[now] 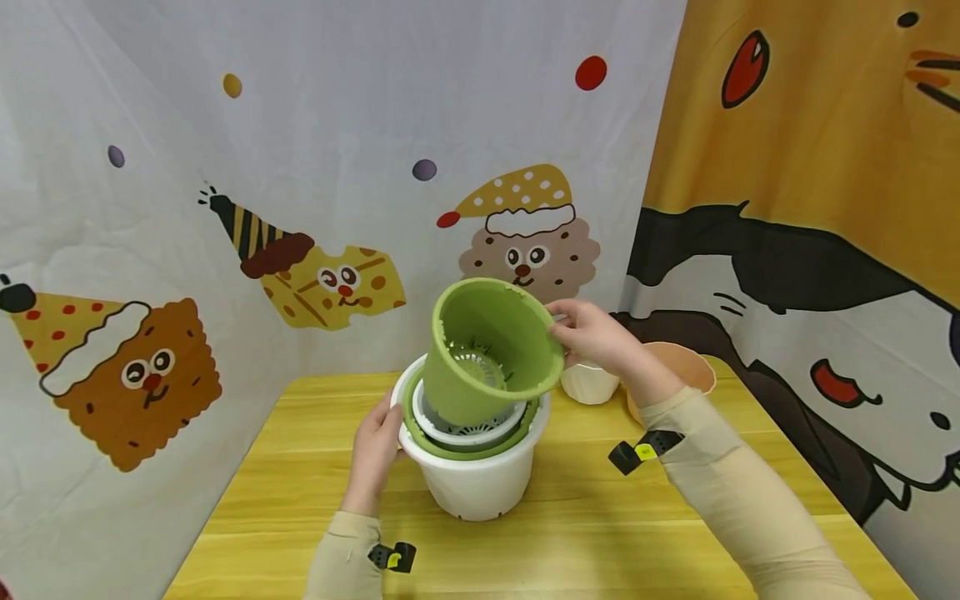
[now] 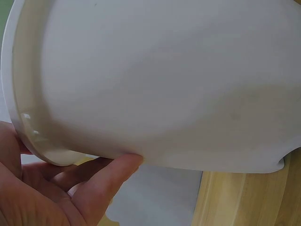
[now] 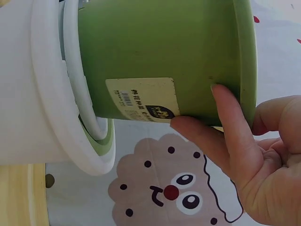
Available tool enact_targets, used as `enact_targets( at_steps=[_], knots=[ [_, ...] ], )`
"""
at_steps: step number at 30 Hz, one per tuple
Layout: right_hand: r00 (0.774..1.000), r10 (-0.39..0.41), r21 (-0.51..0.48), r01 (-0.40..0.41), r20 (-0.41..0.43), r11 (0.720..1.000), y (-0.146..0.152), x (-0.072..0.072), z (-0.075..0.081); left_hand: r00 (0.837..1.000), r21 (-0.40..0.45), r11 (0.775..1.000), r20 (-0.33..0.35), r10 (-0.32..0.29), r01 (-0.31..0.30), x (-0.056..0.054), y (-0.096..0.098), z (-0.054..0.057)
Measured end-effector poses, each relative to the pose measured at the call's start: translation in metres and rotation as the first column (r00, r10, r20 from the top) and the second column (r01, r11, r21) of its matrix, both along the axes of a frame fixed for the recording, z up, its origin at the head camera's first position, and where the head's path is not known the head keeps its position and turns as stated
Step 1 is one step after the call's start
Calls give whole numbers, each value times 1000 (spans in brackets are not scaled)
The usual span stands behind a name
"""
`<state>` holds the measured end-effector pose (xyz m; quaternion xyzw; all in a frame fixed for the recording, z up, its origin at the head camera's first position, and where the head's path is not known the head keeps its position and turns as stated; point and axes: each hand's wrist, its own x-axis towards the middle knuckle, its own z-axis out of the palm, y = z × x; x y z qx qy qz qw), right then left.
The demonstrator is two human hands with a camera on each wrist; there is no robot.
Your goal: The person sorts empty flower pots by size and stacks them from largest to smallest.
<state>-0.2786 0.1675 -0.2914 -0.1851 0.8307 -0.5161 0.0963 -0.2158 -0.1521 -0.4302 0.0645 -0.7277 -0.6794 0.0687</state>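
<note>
A large white flowerpot (image 1: 480, 487) stands upright on the table with a green flowerpot (image 1: 467, 454) and a smaller white pot (image 1: 424, 417) nested inside. My left hand (image 1: 377, 446) grips its rim at the left, thumb against the outer wall in the left wrist view. Tilted over this stack is another green flowerpot (image 1: 450, 387), its base within the inner white pot's opening. My right hand (image 1: 596, 333) pinches its rim from the right. A pale printed label (image 3: 141, 99) shows on its side in the right wrist view. Slotted holes mark its floor.
Behind my right forearm, toward the back right of the wooden table (image 1: 585, 517), are a small white pot (image 1: 591, 387) and an orange pot (image 1: 682, 362). A cartoon-printed curtain (image 1: 337, 108) hangs along the table's back and sides.
</note>
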Motion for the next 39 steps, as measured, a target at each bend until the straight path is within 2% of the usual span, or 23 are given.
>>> enact_targets(
  at_steps=[6, 14, 25, 32, 39],
  knots=[
    [1000, 6, 55, -6, 6, 998, -7, -1, 1, 1000, -4, 1000, 18, 0, 0, 0, -1, 0],
    [1000, 7, 84, -9, 25, 996, -14, -7, -2, 1000, 11, 1000, 6, -11, 11, 2, 0, 1],
    [1000, 6, 149, -8, 13, 989, -28, -11, -4, 1000, 12, 1000, 5, -7, 7, -2, -1, -2],
    [999, -4, 167, -5, 54, 986, -34, -15, -6, 1000, 8, 1000, -2, -5, 5, -1, 0, -2],
    [999, -5, 236, -5, 41, 972, -39, -18, -5, 1000, 2, 1000, 6, 3, -3, -1, -1, -2]
  ],
)
